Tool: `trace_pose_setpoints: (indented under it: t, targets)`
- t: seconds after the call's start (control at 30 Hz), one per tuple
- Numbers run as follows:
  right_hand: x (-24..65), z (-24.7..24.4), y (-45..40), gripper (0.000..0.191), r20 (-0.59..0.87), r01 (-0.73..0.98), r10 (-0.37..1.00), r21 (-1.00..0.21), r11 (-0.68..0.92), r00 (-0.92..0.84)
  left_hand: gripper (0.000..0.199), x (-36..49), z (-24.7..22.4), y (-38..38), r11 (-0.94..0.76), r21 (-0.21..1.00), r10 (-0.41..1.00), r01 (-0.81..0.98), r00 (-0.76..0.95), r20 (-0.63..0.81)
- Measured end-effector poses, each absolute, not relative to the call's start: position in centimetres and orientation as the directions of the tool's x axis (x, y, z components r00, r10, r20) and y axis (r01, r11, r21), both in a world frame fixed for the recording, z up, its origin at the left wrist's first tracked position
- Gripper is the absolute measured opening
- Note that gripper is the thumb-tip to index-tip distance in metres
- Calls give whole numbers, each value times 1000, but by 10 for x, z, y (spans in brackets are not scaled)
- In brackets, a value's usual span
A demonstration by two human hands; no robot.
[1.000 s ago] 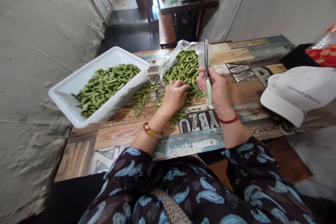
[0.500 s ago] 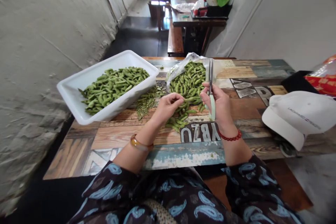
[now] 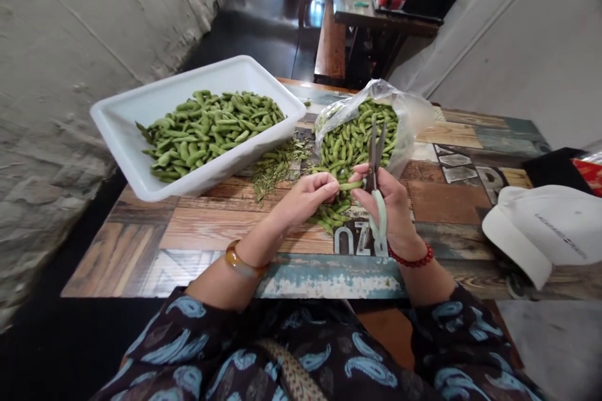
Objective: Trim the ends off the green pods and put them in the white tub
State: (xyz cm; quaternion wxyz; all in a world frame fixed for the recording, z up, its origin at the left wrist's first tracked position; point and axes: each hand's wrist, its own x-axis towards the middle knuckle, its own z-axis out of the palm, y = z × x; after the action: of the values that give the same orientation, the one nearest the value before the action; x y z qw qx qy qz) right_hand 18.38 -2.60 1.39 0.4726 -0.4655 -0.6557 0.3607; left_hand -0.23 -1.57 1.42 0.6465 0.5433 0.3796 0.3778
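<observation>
The left hand (image 3: 314, 195) has its thumb and forefinger pinched together on the near end of one green pod (image 3: 350, 186), which lies to the right of those fingertips. Its long axis runs almost level, left to right, bridging the gap to the right hand (image 3: 394, 200). That hand's fingers are curled around the scissors (image 3: 374, 160), whose blades stand a little apart and point away from the body, roughly square across the line of the pod. The pod's free end comes up close to the scissors, just beside the right fingertips; whether it touches them I cannot tell. The left hand is the nearer to the pod, being the one that clearly grips it. Beyond the hands sits a clear plastic bag (image 3: 345, 114) of pods, with loose pods (image 3: 332, 216) below it; trimmings (image 3: 275, 169) lie to the left, next to a white tub (image 3: 141, 185) of more pods.
</observation>
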Motion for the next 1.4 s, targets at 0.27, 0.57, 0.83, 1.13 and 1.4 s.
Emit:
trace_pose_setpoints:
  t: [0.27,0.57,0.83,1.13,1.4]
  targets:
    - [187,10,-27,29,192,165,973,-963,211,-126,45,-2,12,-16,28,998,917,58,395,-48]
    - [188,10,-30,29,197,134,971,-967,215,-137,49,-2,12,-17,24,998,903,62,426,-49]
    - [191,11,-26,30,165,157,982,-972,178,-88,45,-12,16,-15,143,987,882,-71,461,-95]
    - [194,6,-23,30,152,118,988,-981,155,-38,32,-36,30,-9,100,875,976,-474,220,7]
    - [195,4,-20,33,120,100,993,-988,118,10,21,-52,32,4,-16,863,1000,-504,-18,8]
